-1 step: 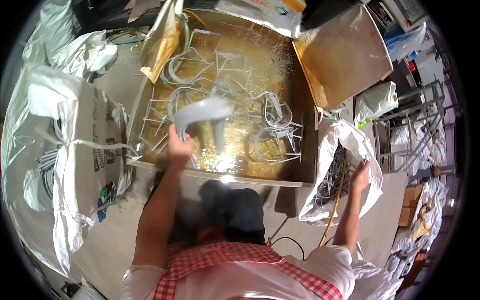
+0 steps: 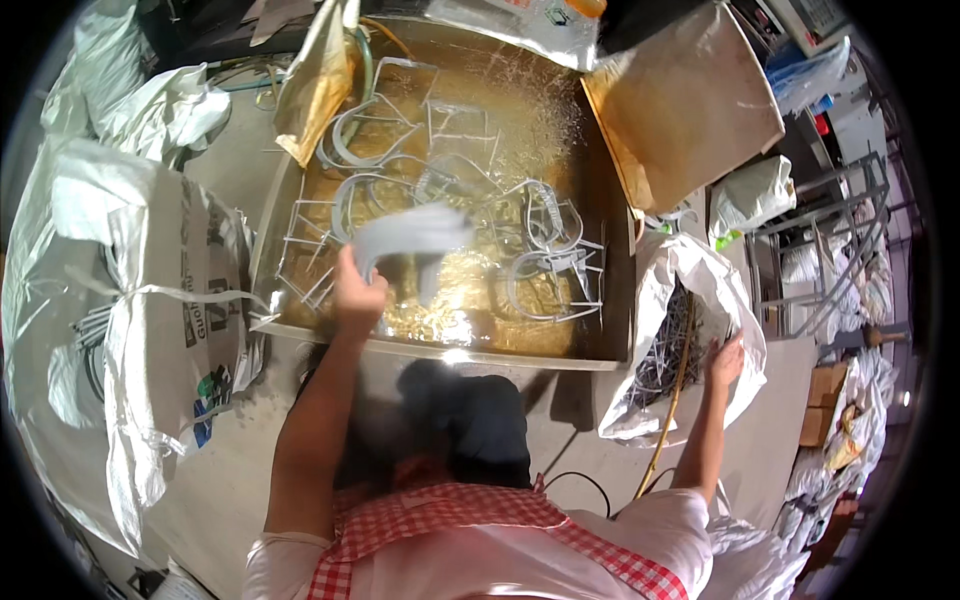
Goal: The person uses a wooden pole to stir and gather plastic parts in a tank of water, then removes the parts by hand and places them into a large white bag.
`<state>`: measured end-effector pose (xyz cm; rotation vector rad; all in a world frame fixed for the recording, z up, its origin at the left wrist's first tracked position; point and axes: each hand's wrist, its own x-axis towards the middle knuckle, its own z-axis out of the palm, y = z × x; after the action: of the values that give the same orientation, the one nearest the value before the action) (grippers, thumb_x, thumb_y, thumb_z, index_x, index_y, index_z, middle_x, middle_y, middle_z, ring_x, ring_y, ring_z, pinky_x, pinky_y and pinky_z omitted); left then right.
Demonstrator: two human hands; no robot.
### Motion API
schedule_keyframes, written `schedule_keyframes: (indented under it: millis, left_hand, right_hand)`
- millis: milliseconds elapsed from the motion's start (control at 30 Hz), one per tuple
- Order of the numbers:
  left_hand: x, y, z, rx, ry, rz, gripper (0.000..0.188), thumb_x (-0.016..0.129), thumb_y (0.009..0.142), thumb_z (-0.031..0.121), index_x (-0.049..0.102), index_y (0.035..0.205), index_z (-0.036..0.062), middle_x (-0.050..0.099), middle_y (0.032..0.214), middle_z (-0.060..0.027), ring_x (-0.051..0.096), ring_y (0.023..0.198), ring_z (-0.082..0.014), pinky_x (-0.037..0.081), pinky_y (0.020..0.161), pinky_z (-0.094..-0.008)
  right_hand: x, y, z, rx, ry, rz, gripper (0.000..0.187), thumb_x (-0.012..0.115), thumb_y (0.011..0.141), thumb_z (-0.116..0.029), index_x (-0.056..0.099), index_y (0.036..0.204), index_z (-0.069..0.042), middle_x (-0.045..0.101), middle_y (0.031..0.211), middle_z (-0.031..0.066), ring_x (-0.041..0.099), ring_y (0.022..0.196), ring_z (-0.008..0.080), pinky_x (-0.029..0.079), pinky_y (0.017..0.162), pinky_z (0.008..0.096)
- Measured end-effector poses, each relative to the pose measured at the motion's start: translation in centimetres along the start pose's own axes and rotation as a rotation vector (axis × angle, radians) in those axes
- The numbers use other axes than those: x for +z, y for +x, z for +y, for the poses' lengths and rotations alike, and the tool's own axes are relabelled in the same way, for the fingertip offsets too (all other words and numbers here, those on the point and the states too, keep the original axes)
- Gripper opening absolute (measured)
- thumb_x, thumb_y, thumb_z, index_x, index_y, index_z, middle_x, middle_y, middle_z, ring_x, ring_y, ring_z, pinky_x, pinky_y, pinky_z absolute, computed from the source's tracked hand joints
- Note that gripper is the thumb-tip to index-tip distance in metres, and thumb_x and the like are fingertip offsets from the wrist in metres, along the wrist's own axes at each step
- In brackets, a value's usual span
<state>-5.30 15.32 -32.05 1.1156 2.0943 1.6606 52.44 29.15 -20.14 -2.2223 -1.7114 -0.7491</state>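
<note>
"Concrete floor (image 2: 225,480) all around, and a metal tray (image 2: 500,361) of shallow amber liquid in the middle. From this far off, I need you to check me: where's the grey curved piece (image 2: 410,232)?"

"Above the tray's near half, held up by the left hand (image 2: 360,292). I see thumb and fingers closed on its left end."

"So it lies which way from those fingers?"

"Off to the right. I read the long axis as roughly left to right, arching over the liquid, with a part hanging toward the near rim. It's blurred, so I can't tell exactly how that far end is shaped."

"And the right hand (image 2: 724,360)?"

"Well apart, past the tray's right wall. It touches the right side of the mouth of an open white sack (image 2: 752,395), which has thin grey pieces (image 2: 660,360) inside. I can't tell whether those fingers pinch the edge or just rest on it."

"Then the left is plainly nearer."

"Yes. My judgement is that any move turns on that free end: it points toward the right hand's side, above the wire-like grey frames (image 2: 550,255) in the tray."
</note>
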Motion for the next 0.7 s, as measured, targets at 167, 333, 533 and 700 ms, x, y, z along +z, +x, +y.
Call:
schedule_keyframes:
  millis: [167, 333, 533, 700]
  left_hand:
    - [3.6, 0.8, 2.6, 0.188, 0.628, -0.678, 0.048, 0.055, 0.071, 0.004, 0.044, 0.117, 0.0058, 0.055, 0.104, -0.0156, 0.056, 0.087, -0.0337, 0.046, 0.074, -0.0418]
    - [5.9, -1.8, -3.7, 0.572, 0.653, -0.774, 0.039, 0.055, 0.071, 0.009, 0.052, 0.110, 0.0067, 0.056, 0.095, -0.0137, 0.057, 0.086, -0.0298, 0.045, 0.070, -0.0380]
    - [1.7, -2.8, -12.8, 0.488, 0.758, -1.035, 0.032, 0.056, 0.073, 0.014, 0.056, 0.104, 0.0077, 0.056, 0.093, -0.0129, 0.054, 0.088, -0.0298, 0.043, 0.076, -0.0387]
    - [7.3, -1.7, -5.8, 0.609, 0.594, -0.825, 0.038, 0.055, 0.073, 0.008, 0.055, 0.111, 0.0098, 0.057, 0.109, -0.0128, 0.051, 0.106, -0.0311, 0.037, 0.094, -0.0432]
  right_hand:
    - [1.3, -3.6, -3.8, -0.227, 0.613, -0.202, 0.055, 0.068, 0.074, -0.014, 0.045, 0.122, -0.001, 0.053, 0.116, 0.0178, 0.052, 0.103, 0.0344, 0.039, 0.091, 0.0393]
    - [7.3, -10.6, -17.9, -0.903, 0.549, -0.836, 0.046, 0.066, 0.075, -0.022, 0.051, 0.115, -0.003, 0.062, 0.100, 0.0162, 0.059, 0.093, 0.0321, 0.046, 0.082, 0.0377]
    - [14.4, -16.1, -23.2, -0.943, 0.365, -0.973, 0.048, 0.062, 0.076, -0.030, 0.050, 0.115, -0.005, 0.060, 0.098, 0.0195, 0.056, 0.092, 0.0370, 0.045, 0.082, 0.0415]
    - [6.1, -13.8, -26.2, -0.608, 0.860, -1.149, 0.032, 0.054, 0.081, -0.014, 0.053, 0.113, -0.012, 0.059, 0.096, 0.0197, 0.058, 0.087, 0.0354, 0.046, 0.075, 0.0422]
